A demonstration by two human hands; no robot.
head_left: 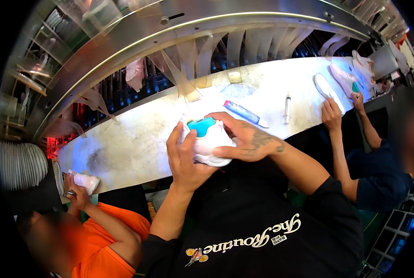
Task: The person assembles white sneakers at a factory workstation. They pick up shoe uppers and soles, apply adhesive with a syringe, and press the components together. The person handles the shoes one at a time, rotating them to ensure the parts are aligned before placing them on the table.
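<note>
White shoe, rounded end, turquoise block in its opening

Person's left grip and right grip hold white shoe, teal piece at opening, over desk; blue tube, syringe lie to right.

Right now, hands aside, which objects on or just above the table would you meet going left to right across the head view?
Pale shoe at the far left, white shoe with teal insert, pink-ended blue tube, slim syringe, white sole-shaped piece.
</note>
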